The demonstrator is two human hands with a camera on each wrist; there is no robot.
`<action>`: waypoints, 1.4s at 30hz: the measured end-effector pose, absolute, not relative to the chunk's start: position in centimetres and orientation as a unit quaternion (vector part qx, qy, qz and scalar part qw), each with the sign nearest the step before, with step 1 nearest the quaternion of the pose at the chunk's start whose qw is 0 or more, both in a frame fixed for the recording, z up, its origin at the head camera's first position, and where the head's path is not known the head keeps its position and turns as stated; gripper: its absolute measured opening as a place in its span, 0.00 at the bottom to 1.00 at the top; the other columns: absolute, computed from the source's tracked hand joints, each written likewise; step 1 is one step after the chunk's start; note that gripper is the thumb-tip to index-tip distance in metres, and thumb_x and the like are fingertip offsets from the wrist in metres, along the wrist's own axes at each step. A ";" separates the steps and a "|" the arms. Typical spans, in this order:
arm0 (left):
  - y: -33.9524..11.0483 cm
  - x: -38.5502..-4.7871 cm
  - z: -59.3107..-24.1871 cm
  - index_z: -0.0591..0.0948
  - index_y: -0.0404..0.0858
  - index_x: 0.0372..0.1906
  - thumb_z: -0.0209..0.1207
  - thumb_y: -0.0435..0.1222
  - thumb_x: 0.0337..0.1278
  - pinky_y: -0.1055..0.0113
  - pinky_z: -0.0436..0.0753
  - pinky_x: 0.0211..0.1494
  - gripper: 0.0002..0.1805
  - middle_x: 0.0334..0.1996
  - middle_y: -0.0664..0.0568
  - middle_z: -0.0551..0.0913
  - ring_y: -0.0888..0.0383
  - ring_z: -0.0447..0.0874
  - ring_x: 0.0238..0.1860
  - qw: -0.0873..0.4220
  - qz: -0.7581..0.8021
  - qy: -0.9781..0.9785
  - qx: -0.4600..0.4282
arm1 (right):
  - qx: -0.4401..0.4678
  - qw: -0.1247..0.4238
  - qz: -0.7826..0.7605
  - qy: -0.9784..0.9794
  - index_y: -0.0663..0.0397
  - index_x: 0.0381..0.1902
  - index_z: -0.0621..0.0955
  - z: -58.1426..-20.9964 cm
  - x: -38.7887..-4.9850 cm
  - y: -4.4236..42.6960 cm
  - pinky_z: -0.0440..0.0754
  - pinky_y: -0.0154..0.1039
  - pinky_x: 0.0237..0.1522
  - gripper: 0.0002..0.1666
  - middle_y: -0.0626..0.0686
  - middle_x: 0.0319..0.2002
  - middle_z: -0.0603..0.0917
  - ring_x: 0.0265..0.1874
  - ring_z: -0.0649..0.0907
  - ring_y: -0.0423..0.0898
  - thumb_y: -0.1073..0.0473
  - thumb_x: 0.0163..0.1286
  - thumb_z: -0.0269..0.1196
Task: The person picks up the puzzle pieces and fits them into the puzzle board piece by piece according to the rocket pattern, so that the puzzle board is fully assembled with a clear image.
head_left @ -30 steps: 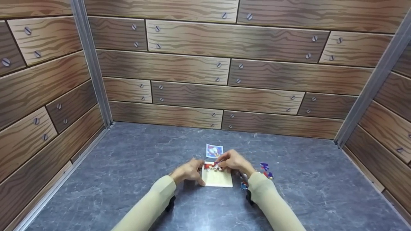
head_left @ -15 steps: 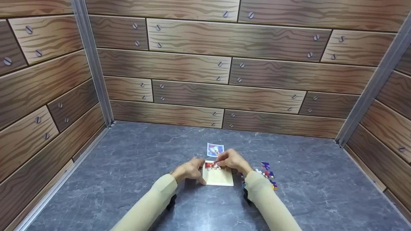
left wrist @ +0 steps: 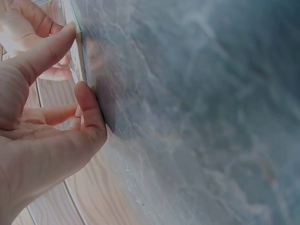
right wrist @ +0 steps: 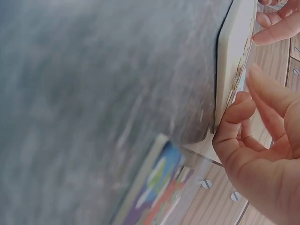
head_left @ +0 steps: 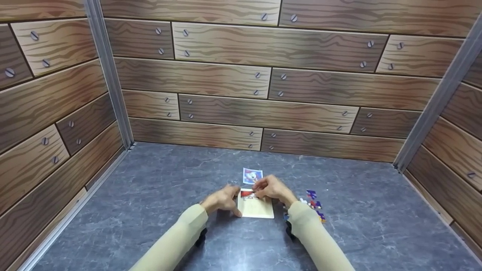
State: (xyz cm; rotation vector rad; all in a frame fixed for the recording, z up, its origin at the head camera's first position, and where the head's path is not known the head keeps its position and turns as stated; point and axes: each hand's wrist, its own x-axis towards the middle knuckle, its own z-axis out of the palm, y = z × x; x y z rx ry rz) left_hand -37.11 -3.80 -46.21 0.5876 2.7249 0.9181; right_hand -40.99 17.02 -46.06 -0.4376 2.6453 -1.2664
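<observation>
A pale square puzzle board (head_left: 256, 209) lies flat on the table in the head view, with joined red and white jigsaw pieces (head_left: 247, 194) along its far edge. My left hand (head_left: 225, 199) holds the board's left side, thumb at the near corner and a bent finger further up; the left wrist view shows both tips on the board's edge (left wrist: 78, 58). Over the far right part of the board, my right hand (head_left: 272, 189) pinches a small jigsaw piece, mostly hidden by the fingers. In the right wrist view a bluish sliver (right wrist: 242, 84) shows between its thumb and finger.
Just beyond the board lies a small picture card (head_left: 252, 176) with a cartoon figure. Several loose jigsaw pieces (head_left: 312, 204) are scattered to the right, partly behind the right sleeve (head_left: 312, 222). Wood-patterned walls (head_left: 226, 105) enclose the grey table (head_left: 169, 180).
My right hand's fingertips have lowered slightly at the board's far part, and the purple piece seen in them earlier is now mostly hidden. My left hand keeps its place on the board.
</observation>
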 end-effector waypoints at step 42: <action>-3.6 -37.0 -46.2 0.77 0.33 0.54 0.78 0.32 0.33 0.50 0.71 0.65 0.35 0.50 0.43 0.77 0.48 0.72 0.55 0.122 0.325 0.921 0.175 | -0.225 0.155 -0.453 0.849 0.70 0.51 0.81 -44.9 -41.3 22.8 0.78 0.33 0.30 0.19 0.62 0.44 0.86 0.28 0.79 0.40 0.66 0.63 0.65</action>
